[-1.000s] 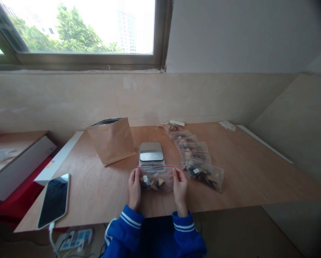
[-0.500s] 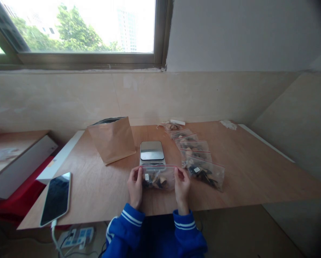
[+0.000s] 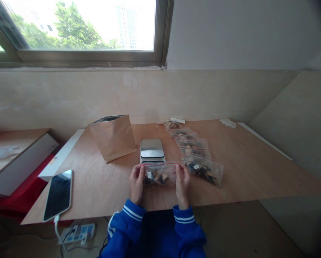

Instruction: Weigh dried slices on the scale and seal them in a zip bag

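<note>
A clear zip bag (image 3: 160, 174) with a red seal strip and dark and tan pieces inside stands on the wooden table (image 3: 243, 165) in front of me. My left hand (image 3: 136, 183) pinches its left top corner. My right hand (image 3: 182, 182) pinches its right top corner. Both hands are closed on the bag. Just behind it sits a small digital scale (image 3: 152, 149) with a bare metal platform.
A row of several filled zip bags (image 3: 200, 161) runs from beside my right hand to the wall. A brown paper bag (image 3: 113, 138) stands behind the scale on the left. A phone (image 3: 58, 194) on a cable lies at the table's left edge.
The bag and both hands have stayed nearly in place. The dark and tan pieces have shifted a little inside the bag, and my view has tilted slightly.
</note>
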`<action>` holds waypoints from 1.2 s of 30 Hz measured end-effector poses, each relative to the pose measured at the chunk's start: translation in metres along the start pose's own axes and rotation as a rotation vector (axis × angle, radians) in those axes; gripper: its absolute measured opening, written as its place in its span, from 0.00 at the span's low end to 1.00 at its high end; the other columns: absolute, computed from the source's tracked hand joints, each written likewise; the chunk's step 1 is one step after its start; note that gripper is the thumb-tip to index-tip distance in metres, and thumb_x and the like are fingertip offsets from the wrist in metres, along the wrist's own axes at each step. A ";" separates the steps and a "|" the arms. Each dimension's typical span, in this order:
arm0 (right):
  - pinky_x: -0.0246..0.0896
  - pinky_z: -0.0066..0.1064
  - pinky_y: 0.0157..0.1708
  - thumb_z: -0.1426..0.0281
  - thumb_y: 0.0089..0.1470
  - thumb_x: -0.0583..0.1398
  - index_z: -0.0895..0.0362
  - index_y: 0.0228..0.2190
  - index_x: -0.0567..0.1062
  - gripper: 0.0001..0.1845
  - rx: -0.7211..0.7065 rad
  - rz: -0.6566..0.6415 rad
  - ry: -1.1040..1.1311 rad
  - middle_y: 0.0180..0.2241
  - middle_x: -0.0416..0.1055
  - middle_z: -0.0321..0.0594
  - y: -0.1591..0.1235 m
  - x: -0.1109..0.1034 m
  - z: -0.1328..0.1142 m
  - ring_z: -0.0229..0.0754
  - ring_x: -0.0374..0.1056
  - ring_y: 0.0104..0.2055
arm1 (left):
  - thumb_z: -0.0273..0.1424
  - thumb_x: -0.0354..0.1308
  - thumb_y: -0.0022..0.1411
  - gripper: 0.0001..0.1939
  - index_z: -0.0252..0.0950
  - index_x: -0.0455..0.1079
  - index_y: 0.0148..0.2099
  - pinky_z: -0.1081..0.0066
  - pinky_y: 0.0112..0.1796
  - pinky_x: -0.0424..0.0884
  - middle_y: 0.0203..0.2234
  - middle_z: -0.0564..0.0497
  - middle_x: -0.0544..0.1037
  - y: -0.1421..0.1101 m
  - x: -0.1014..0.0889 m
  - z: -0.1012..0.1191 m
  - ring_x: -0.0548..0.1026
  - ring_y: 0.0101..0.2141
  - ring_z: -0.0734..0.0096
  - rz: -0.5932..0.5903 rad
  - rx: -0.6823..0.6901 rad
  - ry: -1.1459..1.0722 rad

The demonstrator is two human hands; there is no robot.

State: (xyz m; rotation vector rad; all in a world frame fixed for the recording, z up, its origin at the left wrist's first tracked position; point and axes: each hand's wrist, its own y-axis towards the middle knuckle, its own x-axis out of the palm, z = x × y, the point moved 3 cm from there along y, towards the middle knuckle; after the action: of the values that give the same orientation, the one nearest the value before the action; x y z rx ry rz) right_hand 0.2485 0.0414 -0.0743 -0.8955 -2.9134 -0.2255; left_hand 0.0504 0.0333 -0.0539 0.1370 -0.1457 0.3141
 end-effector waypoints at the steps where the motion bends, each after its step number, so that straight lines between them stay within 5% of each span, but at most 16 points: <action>1: 0.65 0.33 0.34 0.51 0.50 0.62 0.58 0.36 0.73 0.23 0.013 -0.022 0.008 0.31 0.75 0.42 0.000 0.001 0.000 0.43 0.70 0.33 | 0.46 0.58 0.60 0.18 0.36 0.72 0.40 0.72 0.34 0.69 0.32 0.49 0.77 0.000 0.001 0.001 0.74 0.33 0.68 -0.011 0.000 -0.026; 9: 0.63 0.30 0.31 0.51 0.49 0.63 0.59 0.34 0.76 0.22 0.070 -0.141 0.006 0.28 0.74 0.39 0.000 0.004 0.003 0.41 0.69 0.30 | 0.42 0.63 0.57 0.15 0.36 0.69 0.38 0.71 0.40 0.68 0.32 0.50 0.76 0.000 0.005 0.004 0.74 0.36 0.69 -0.059 0.011 -0.111; 23: 0.64 0.32 0.35 0.51 0.47 0.64 0.60 0.33 0.78 0.24 0.012 -0.065 -0.025 0.31 0.76 0.42 0.003 0.002 0.007 0.42 0.70 0.33 | 0.43 0.64 0.55 0.16 0.35 0.71 0.37 0.71 0.39 0.68 0.32 0.51 0.76 0.004 0.004 -0.001 0.74 0.35 0.69 -0.050 -0.016 -0.100; 30: 0.64 0.30 0.33 0.54 0.48 0.65 0.57 0.32 0.74 0.19 0.100 -0.142 0.143 0.30 0.75 0.37 0.000 0.009 -0.001 0.41 0.70 0.33 | 0.42 0.63 0.57 0.15 0.35 0.71 0.38 0.72 0.38 0.67 0.32 0.51 0.76 0.005 0.004 -0.001 0.73 0.35 0.70 -0.064 0.018 -0.073; 36: 0.65 0.30 0.34 0.56 0.46 0.66 0.57 0.41 0.75 0.23 0.128 -0.233 0.192 0.37 0.77 0.40 -0.002 0.013 -0.004 0.43 0.72 0.38 | 0.42 0.62 0.57 0.15 0.36 0.70 0.40 0.70 0.41 0.68 0.33 0.50 0.77 0.004 0.005 -0.001 0.74 0.37 0.68 -0.074 0.020 -0.098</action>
State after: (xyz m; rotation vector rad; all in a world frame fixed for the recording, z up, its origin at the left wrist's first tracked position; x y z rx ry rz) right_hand 0.2363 0.0461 -0.0690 -0.4860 -2.8092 -0.1303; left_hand 0.0535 0.0390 -0.0535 0.1777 -0.2338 0.2350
